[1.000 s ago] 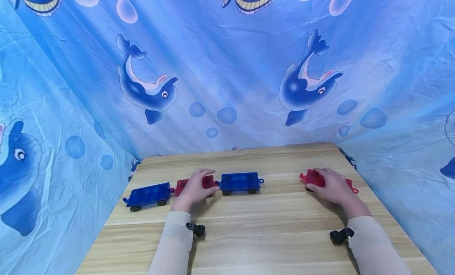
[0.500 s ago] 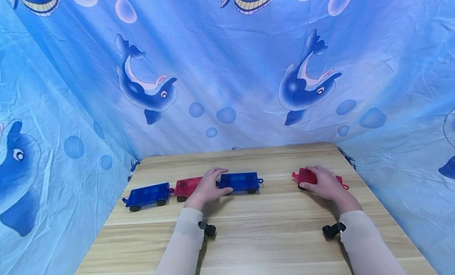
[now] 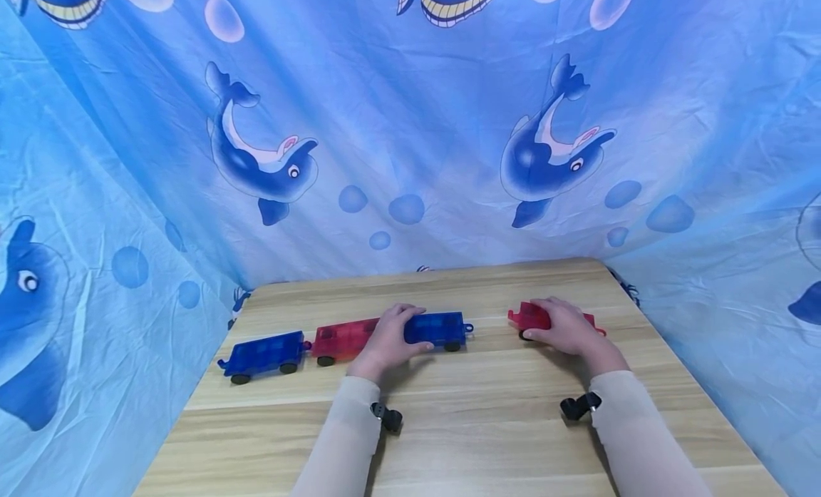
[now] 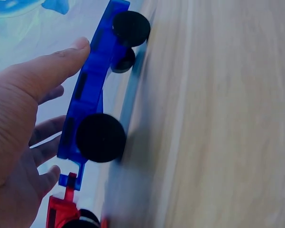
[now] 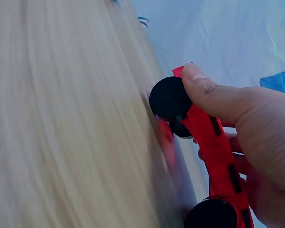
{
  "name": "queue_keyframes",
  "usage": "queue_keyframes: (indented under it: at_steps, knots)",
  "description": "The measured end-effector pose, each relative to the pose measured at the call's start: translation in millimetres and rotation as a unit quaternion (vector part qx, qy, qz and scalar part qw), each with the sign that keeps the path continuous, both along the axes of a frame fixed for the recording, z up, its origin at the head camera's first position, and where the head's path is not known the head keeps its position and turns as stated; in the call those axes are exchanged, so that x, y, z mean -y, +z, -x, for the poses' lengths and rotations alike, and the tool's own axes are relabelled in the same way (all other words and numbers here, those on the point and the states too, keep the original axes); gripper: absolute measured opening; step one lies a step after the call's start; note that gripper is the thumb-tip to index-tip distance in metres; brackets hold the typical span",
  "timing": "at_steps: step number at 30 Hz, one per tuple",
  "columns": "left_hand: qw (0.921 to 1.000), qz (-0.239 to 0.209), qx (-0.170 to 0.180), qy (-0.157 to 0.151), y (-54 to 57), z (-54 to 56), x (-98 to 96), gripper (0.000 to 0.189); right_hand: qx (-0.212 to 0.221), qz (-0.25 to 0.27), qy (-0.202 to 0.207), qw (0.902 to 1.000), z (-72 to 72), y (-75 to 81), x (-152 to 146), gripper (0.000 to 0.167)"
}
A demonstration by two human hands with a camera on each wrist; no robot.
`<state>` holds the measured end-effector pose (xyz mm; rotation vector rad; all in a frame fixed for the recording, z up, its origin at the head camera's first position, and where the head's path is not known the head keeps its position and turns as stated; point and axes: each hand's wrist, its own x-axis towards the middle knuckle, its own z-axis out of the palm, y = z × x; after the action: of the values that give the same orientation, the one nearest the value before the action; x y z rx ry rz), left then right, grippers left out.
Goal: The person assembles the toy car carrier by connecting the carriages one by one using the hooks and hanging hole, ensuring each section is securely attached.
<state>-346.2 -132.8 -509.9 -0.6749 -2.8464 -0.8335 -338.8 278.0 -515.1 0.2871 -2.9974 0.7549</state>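
Three toy train cars stand in a linked row on the table: a blue car (image 3: pixel 264 354) at the left, a red car (image 3: pixel 343 339), and another blue car (image 3: pixel 445 329). My left hand (image 3: pixel 387 344) straddles that right-hand blue car, thumb on its near side and fingers spread beyond. In the left wrist view its coupling (image 4: pixel 72 180) meets the red car's; finger contact is partly hidden. Farther right, my right hand (image 3: pixel 567 331) holds a separate red car (image 3: pixel 531 317) between thumb and fingers. Its hook points left, towards the blue car's ring (image 3: pixel 470 328).
The wooden table (image 3: pixel 462 426) stretches in front of the cars. Behind and at both sides hangs a blue curtain (image 3: pixel 410 126) with dolphins and bubbles. A small black camera (image 3: pixel 388 417) sits on the left wrist, another (image 3: pixel 579 406) on the right.
My left hand has moved right, from the middle red car to the right-hand blue car. My right hand has brought its red car leftward along the table. The linked row stays put.
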Motion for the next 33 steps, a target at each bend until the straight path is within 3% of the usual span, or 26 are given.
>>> queue_keyframes:
  at_steps: [10, 17, 26, 33]
  knots:
    - [0.9999, 0.016, -0.003, -0.001, 1.0, -4.0, -15.5, 0.081, -0.005, -0.009, 0.021, 0.9997, 8.9, -0.2, 21, 0.092]
    - [0.9997, 0.023, 0.003, 0.002, -0.7, -3.3, -25.5, 0.081, -0.008, -0.012, 0.023, 0.9996, 6.9, 1.0, 32, 0.090]
    - [0.9992, 0.039, 0.002, 0.011, -5.0, -4.0, -28.0, 0.079, 0.001, -0.009, 0.036, 0.9993, 5.5, 0.8, 44, 0.091]
    - [0.9987, 0.049, 0.002, 0.015, -7.9, -2.8, -28.2, 0.067, -0.010, -0.011, 0.054, 0.9985, 5.0, -0.1, 49, 0.088]
